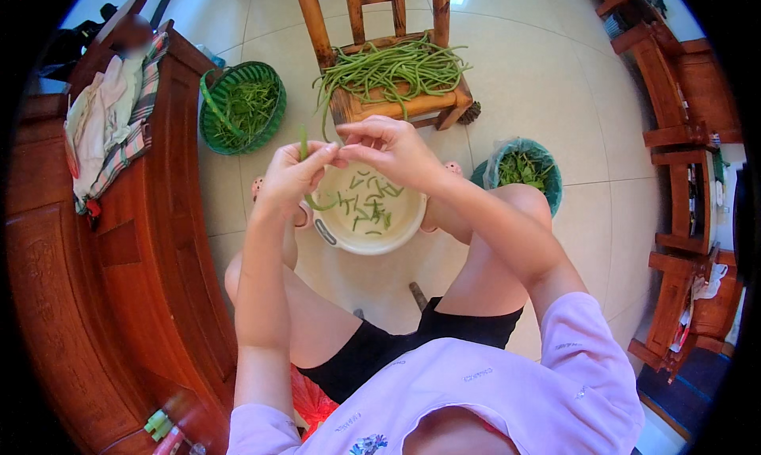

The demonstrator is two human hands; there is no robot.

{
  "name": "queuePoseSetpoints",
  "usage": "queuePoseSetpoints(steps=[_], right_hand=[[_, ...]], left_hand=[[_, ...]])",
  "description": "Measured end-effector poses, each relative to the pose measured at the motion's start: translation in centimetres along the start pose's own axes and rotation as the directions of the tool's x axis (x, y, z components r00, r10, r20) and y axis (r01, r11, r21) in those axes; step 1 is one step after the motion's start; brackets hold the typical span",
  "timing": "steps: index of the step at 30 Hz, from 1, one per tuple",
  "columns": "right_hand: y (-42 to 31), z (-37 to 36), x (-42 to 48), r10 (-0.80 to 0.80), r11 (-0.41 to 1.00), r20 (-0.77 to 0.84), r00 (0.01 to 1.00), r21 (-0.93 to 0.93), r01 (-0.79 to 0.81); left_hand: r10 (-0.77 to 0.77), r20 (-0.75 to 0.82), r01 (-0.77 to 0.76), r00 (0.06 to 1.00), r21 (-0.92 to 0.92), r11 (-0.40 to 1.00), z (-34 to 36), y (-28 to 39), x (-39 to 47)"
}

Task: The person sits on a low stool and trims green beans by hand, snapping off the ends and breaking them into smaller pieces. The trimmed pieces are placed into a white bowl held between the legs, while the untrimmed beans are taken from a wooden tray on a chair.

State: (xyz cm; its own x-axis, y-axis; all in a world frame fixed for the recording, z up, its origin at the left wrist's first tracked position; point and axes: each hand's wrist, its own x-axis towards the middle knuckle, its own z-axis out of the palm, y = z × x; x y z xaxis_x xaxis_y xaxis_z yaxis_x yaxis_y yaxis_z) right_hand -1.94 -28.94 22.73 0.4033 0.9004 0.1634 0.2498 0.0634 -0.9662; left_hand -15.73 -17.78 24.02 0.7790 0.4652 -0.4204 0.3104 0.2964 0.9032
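Observation:
A long green bean (321, 203) is held in my left hand (302, 171); one part sticks up past the fingers and another hangs over the basin's left rim. My right hand (389, 152) meets the left at the fingertips, thumb and forefinger pinched together; whether a bit of bean lies between them is hidden. Below both hands a white plastic basin (371, 245) with a grey handle holds short cut pieces of bean (371, 208). Beyond the hands, a heap of long green beans (398, 68) lies on the seat of a wooden chair (380, 103).
A green woven basket (279, 119) of leafy greens stands on the tiled floor at the left. At the right is a lined green bin (556, 184) with leaves. Carved wooden furniture (160, 247) with cloths on it flanks the left side. My knees are either side of the basin.

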Motion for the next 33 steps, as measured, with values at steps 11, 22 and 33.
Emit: queuePoseSetpoints(steps=[11, 22, 33], right_hand=[[3.1, -6.6, 0.4, -0.004, 0.827, 0.033, 0.999, -0.561, 0.022], [15.5, -20.3, -4.4, 0.531, 0.009, -0.206, 0.822, -0.968, -0.249], [23.9, -0.2, 10.5, 0.196, 0.436, -0.155, 0.968, -0.871, -0.228]], left_hand=[[-0.006, 0.027, 0.008, 1.000, -0.059, 0.998, 0.8, 1.0, -0.5], [-0.029, -0.143, 0.022, 0.989, -0.053, 0.998, -1.5, 1.5, 0.1], [0.077, -0.360, -0.142, 0.930, -0.159, 0.977, -2.9, 1.0, 1.1]])
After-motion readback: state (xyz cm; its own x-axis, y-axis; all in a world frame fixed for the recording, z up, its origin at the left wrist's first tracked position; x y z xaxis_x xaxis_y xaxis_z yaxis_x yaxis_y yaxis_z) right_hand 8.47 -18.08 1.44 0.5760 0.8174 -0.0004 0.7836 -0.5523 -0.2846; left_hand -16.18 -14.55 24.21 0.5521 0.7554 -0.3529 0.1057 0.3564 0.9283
